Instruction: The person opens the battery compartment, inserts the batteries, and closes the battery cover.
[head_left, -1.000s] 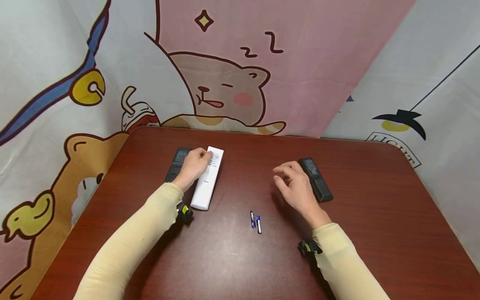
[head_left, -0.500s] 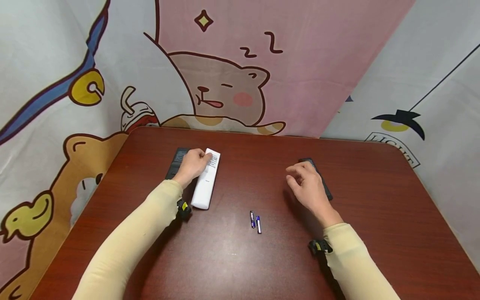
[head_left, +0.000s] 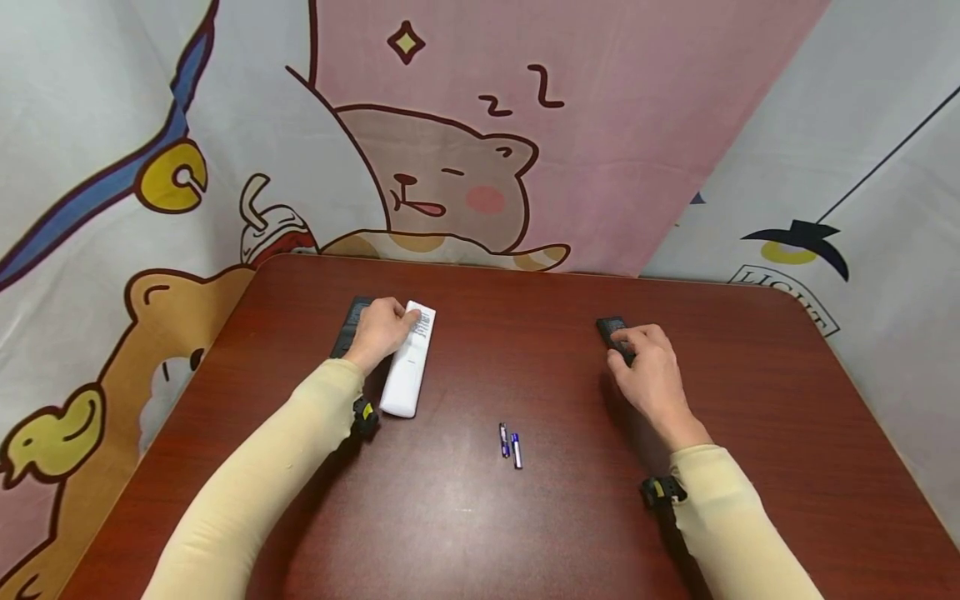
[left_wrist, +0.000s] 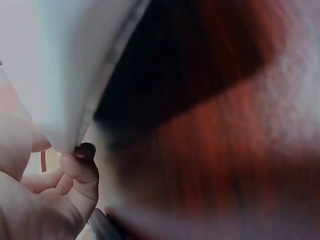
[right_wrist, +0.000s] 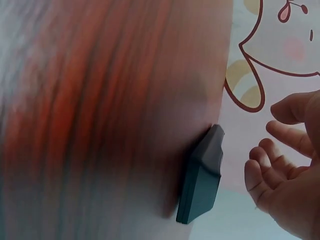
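My left hand (head_left: 377, 331) pinches the white remote control (head_left: 408, 362) near its far end. The left wrist view shows thumb and fingertips at the edge of that remote, which looks tilted off the table. Partly hidden under the left hand lies a black remote control (head_left: 348, 335). My right hand (head_left: 651, 372) hovers over a second black remote control (head_left: 611, 327) on the right and covers much of it from the head camera. In the right wrist view its fingers are loosely bent, apart from this black remote (right_wrist: 201, 175), and hold nothing.
Two small blue-and-silver batteries (head_left: 517, 451) lie side by side near the middle of the brown wooden table (head_left: 465, 517). Behind the table's far edge hangs a cartoon-printed cloth (head_left: 607, 142).
My right hand has moved to the right, from beside the right black remote to above it. The left hand and the white remote have shifted slightly left.
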